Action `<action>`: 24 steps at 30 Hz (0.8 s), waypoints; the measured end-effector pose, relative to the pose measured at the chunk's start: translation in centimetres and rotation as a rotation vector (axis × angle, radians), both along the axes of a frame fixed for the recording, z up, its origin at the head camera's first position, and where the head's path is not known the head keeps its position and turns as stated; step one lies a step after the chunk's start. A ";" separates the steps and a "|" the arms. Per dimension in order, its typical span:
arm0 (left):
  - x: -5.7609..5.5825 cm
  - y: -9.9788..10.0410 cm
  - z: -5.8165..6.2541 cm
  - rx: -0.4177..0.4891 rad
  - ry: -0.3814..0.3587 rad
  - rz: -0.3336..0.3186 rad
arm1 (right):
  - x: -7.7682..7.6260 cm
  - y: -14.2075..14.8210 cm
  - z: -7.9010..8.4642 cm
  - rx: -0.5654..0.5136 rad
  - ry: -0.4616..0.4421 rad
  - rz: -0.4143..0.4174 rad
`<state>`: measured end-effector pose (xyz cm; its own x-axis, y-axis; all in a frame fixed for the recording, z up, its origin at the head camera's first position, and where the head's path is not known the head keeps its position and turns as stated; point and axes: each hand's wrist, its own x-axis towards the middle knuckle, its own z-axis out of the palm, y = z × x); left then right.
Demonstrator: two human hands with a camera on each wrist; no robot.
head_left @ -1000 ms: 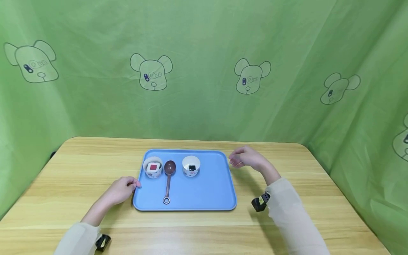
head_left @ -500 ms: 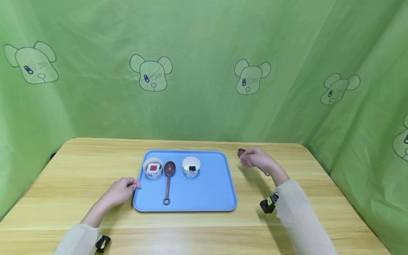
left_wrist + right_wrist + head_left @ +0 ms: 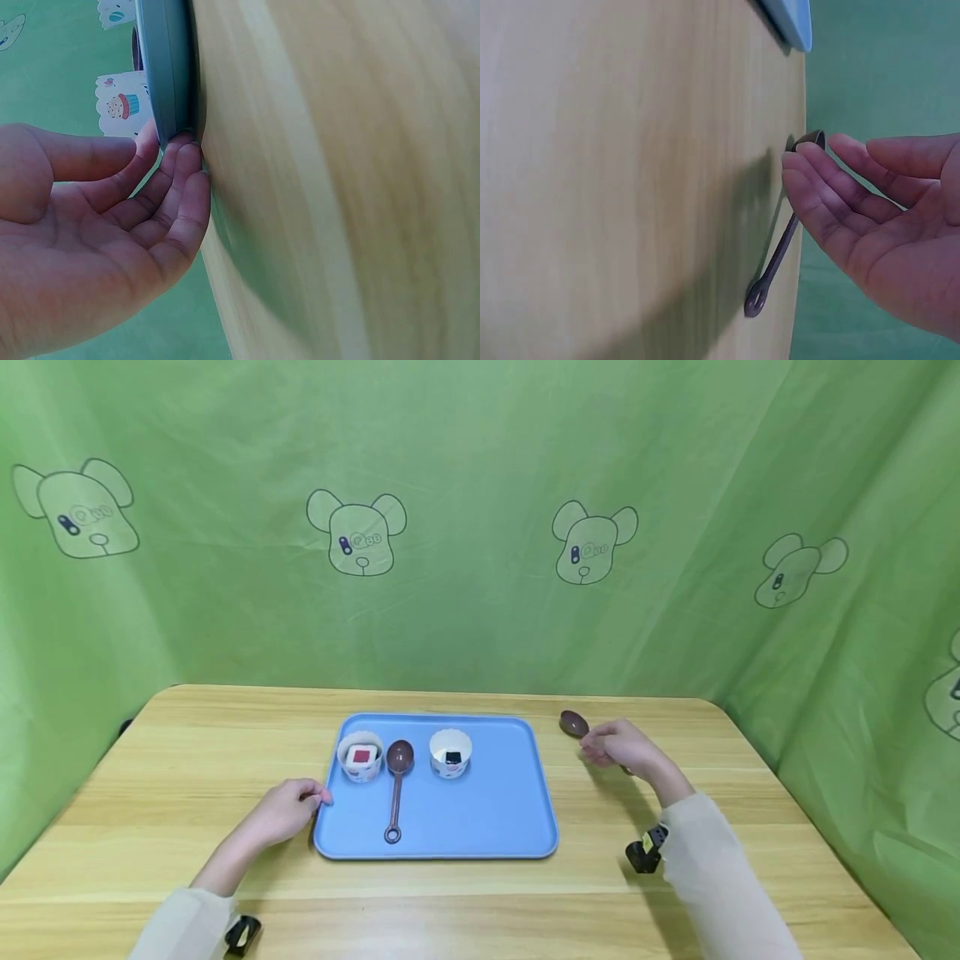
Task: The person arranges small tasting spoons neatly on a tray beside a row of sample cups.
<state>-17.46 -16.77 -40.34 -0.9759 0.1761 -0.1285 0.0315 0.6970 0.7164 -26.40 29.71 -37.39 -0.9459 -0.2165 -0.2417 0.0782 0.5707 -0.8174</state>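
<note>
My left hand (image 3: 287, 811) rests at the left edge of the blue tray (image 3: 480, 814), its fingertips (image 3: 191, 146) right at the rim and the thumb apart. On the tray, a paper cup (image 3: 362, 772) holds a white block with a red square. A brown spoon (image 3: 396, 793) lies beside it, and another paper cup (image 3: 450, 768) has a black-topped piece inside. Right of the tray, a second brown spoon (image 3: 573, 723) lies on the table. My right hand (image 3: 624, 748) hovers over its handle with fingers loosely bent, holding nothing and hiding the handle's middle in the head view.
The wooden table (image 3: 420, 910) ends at a green curtain (image 3: 480, 627) behind and along the sides. Each wrist wears a small black camera, such as the right wrist camera (image 3: 647, 850).
My right hand has moved right and toward me, from the tray's right edge to over the second spoon's handle, uncovering that spoon's bowl. My left hand and the tray stay put.
</note>
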 end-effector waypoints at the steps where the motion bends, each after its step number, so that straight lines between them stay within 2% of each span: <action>1: 0.0 0.0 0.0 -0.002 0.001 0.000 | 0.0 0.2 -0.1 0.004 0.000 -0.004; 12: 0.0 0.0 -0.2 -0.011 0.016 0.000 | 0.4 1.0 -0.6 0.021 0.001 -0.057; 24: 0.0 0.0 -0.1 0.000 0.001 0.006 | -0.2 1.8 -0.6 0.035 0.019 -0.121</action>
<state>-17.51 -16.75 -40.42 -0.9771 0.1705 -0.1274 0.0284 0.6975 0.7160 -26.62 31.51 -38.03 -0.9692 -0.0919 -0.2286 0.1328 0.5866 -0.7989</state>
